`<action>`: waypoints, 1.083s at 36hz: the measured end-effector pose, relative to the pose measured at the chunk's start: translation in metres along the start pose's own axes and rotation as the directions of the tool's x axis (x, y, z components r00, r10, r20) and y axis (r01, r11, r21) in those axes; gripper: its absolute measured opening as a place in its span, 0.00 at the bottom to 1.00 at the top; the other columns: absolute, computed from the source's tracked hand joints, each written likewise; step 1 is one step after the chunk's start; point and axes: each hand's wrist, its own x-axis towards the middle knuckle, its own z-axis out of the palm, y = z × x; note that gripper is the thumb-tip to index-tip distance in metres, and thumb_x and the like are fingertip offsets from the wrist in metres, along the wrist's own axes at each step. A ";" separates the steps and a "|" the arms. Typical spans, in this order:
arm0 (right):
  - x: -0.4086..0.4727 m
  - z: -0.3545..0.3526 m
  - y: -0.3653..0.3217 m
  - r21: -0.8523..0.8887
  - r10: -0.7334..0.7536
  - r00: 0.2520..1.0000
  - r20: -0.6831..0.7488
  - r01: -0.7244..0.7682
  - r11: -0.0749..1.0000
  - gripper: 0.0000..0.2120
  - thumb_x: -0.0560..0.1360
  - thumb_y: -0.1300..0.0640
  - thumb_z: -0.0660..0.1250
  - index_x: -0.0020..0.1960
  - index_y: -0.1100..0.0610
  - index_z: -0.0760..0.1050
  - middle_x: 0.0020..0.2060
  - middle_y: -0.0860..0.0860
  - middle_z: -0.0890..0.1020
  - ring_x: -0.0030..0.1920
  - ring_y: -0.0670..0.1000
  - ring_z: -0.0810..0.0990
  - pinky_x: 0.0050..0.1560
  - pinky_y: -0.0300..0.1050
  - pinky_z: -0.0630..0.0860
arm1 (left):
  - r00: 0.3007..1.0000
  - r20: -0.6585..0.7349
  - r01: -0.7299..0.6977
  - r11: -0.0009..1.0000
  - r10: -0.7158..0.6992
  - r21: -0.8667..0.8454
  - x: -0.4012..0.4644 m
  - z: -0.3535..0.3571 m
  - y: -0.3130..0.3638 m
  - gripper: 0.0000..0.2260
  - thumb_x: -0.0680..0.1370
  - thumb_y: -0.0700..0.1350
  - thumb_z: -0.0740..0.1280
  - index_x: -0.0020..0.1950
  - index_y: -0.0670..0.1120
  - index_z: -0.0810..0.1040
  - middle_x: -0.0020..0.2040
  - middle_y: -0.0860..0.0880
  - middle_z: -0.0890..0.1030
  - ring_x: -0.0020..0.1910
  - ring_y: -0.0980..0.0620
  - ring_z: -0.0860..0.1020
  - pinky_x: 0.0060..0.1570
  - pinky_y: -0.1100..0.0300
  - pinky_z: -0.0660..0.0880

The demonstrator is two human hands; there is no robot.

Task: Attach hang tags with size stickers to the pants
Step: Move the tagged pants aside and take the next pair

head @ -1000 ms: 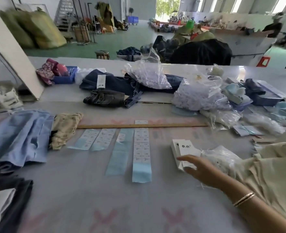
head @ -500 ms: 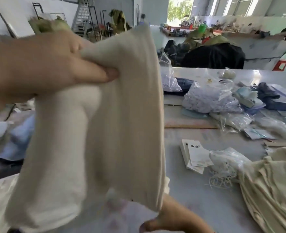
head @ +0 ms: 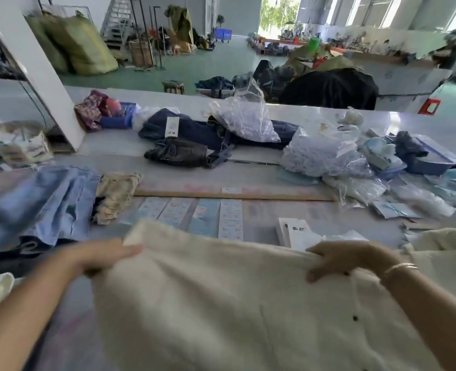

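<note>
Pants (head: 221,298) (cream cloth) spread across the near worktop (head: 261,162), left hand (head: 98,257) pinching the top left edge, right hand (head: 344,257) gripping the top right edge, hang tags (head: 297,232) just beyond.

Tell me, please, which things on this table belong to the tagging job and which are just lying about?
Job: cream pants, held by left hand and right hand; hang tags; size sticker strips.

Lying about: dark jeans; blue garments; plastic bags; wooden ruler.
</note>
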 end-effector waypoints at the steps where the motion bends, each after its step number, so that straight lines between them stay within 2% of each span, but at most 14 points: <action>1: 0.016 0.011 -0.003 -0.134 -0.012 1.000 -0.019 0.009 0.991 0.16 0.70 0.45 0.72 0.54 0.50 0.75 0.52 0.48 0.81 0.47 0.47 0.80 0.44 0.39 0.77 | 0.999 0.022 0.042 0.999 -0.043 0.019 0.006 0.015 -0.014 0.25 0.79 0.57 0.62 0.70 0.43 0.68 0.64 0.45 0.76 0.47 0.51 0.78 0.41 0.63 0.74; 6: 0.100 0.099 -0.018 -0.340 -0.017 0.950 -0.312 -0.095 0.936 0.14 0.76 0.50 0.61 0.60 0.52 0.72 0.57 0.52 0.78 0.60 0.54 0.75 0.65 0.55 0.63 | 0.962 -0.207 0.199 0.976 -0.178 0.088 0.042 0.102 -0.087 0.23 0.80 0.46 0.63 0.70 0.33 0.65 0.68 0.33 0.70 0.65 0.36 0.71 0.63 0.49 0.68; 10: 0.119 0.149 -0.017 -0.311 -0.054 0.826 -0.560 -0.150 0.938 0.26 0.75 0.61 0.55 0.73 0.51 0.59 0.65 0.52 0.69 0.71 0.53 0.64 0.72 0.64 0.49 | 0.891 -0.453 0.099 0.983 -0.020 0.151 0.043 0.152 -0.103 0.24 0.59 0.27 0.77 0.54 0.29 0.78 0.49 0.25 0.76 0.46 0.25 0.75 0.48 0.32 0.72; 13: 0.113 0.163 -0.009 -0.179 -0.071 0.795 -0.602 -0.047 0.983 0.34 0.74 0.57 0.60 0.77 0.50 0.50 0.76 0.51 0.56 0.77 0.53 0.48 0.72 0.58 0.35 | 0.878 -0.404 -0.094 0.919 0.257 0.383 0.032 0.175 -0.085 0.25 0.59 0.42 0.79 0.53 0.34 0.82 0.55 0.29 0.78 0.48 0.27 0.79 0.46 0.32 0.74; 16: 0.097 0.172 0.011 0.017 -0.017 0.641 -0.767 0.047 0.999 0.29 0.71 0.59 0.67 0.71 0.57 0.65 0.71 0.56 0.66 0.74 0.57 0.60 0.73 0.60 0.49 | 0.891 -0.263 -0.194 0.835 0.370 0.515 0.024 0.197 -0.069 0.31 0.79 0.61 0.49 0.55 0.41 0.83 0.58 0.34 0.79 0.54 0.33 0.80 0.49 0.34 0.74; 19: 0.080 0.189 0.053 0.279 0.246 0.453 -0.857 0.006 0.960 0.18 0.68 0.63 0.69 0.57 0.66 0.77 0.57 0.63 0.79 0.60 0.65 0.76 0.60 0.61 0.70 | 0.901 -0.169 -0.256 0.805 0.399 0.534 0.025 0.216 -0.064 0.42 0.77 0.68 0.36 0.54 0.43 0.84 0.59 0.35 0.80 0.53 0.34 0.81 0.45 0.33 0.75; 22: 0.061 0.198 0.094 0.572 0.577 0.591 -0.564 -0.224 0.789 0.27 0.70 0.56 0.72 0.65 0.64 0.71 0.62 0.64 0.75 0.64 0.63 0.71 0.64 0.55 0.66 | 0.904 -0.182 -0.226 0.793 0.387 0.566 0.026 0.220 -0.055 0.49 0.71 0.73 0.32 0.61 0.45 0.81 0.64 0.36 0.76 0.60 0.36 0.78 0.50 0.30 0.71; 24: 0.050 0.201 0.116 0.639 0.672 0.640 -0.374 -0.347 0.687 0.32 0.70 0.48 0.71 0.68 0.62 0.67 0.65 0.63 0.71 0.66 0.62 0.68 0.65 0.53 0.66 | 0.940 -0.163 -0.130 0.755 0.301 0.643 0.033 0.222 -0.054 0.59 0.55 0.75 0.19 0.76 0.54 0.61 0.78 0.40 0.55 0.76 0.42 0.58 0.65 0.31 0.57; 26: 0.045 0.197 0.127 0.650 0.666 0.693 -0.276 -0.376 0.660 0.34 0.70 0.45 0.72 0.69 0.60 0.66 0.66 0.61 0.71 0.65 0.61 0.70 0.63 0.53 0.68 | 0.979 -0.094 -0.071 0.732 0.182 0.678 0.036 0.223 -0.056 0.63 0.43 0.72 0.13 0.77 0.60 0.43 0.79 0.47 0.38 0.78 0.47 0.40 0.71 0.36 0.46; 28: 0.044 0.187 0.132 0.733 0.625 0.758 -0.184 -0.318 0.602 0.34 0.70 0.51 0.74 0.69 0.63 0.66 0.62 0.62 0.74 0.59 0.61 0.75 0.54 0.52 0.75 | 0.982 -0.086 -0.061 0.711 0.168 0.701 0.036 0.224 -0.055 0.62 0.42 0.71 0.13 0.77 0.59 0.38 0.78 0.47 0.35 0.77 0.47 0.37 0.71 0.37 0.44; 30: 0.037 0.176 0.133 0.847 0.538 0.840 -0.064 -0.239 0.475 0.26 0.69 0.60 0.75 0.62 0.70 0.71 0.52 0.65 0.80 0.47 0.62 0.81 0.46 0.59 0.79 | 0.987 -0.073 -0.055 0.733 0.142 0.678 0.028 0.223 -0.050 0.52 0.56 0.77 0.22 0.77 0.58 0.37 0.78 0.46 0.35 0.77 0.46 0.37 0.72 0.37 0.45; 32: 0.026 0.165 0.126 0.902 0.437 0.900 0.005 -0.193 0.386 0.20 0.68 0.64 0.74 0.56 0.71 0.75 0.46 0.66 0.82 0.43 0.63 0.82 0.51 0.63 0.78 | 0.984 -0.093 -0.054 0.755 0.150 0.653 0.026 0.225 -0.045 0.37 0.74 0.72 0.45 0.78 0.55 0.41 0.78 0.46 0.37 0.77 0.45 0.39 0.73 0.40 0.46; 36: 0.000 0.142 0.078 0.896 0.214 0.968 -0.128 0.021 0.443 0.14 0.71 0.68 0.69 0.56 0.64 0.76 0.44 0.61 0.85 0.45 0.60 0.84 0.46 0.54 0.81 | 0.930 -0.117 -0.237 0.810 0.349 0.536 0.009 0.231 -0.012 0.22 0.78 0.53 0.61 0.72 0.55 0.66 0.74 0.48 0.64 0.71 0.46 0.63 0.68 0.57 0.62; 39: -0.016 0.145 0.022 0.790 0.101 0.947 -0.304 0.191 0.583 0.16 0.70 0.69 0.69 0.54 0.56 0.76 0.44 0.54 0.85 0.43 0.48 0.84 0.41 0.39 0.79 | 0.910 -0.069 -0.414 0.905 0.409 -0.100 -0.025 0.238 0.029 0.08 0.79 0.46 0.65 0.55 0.50 0.80 0.53 0.50 0.82 0.51 0.56 0.79 0.55 0.62 0.74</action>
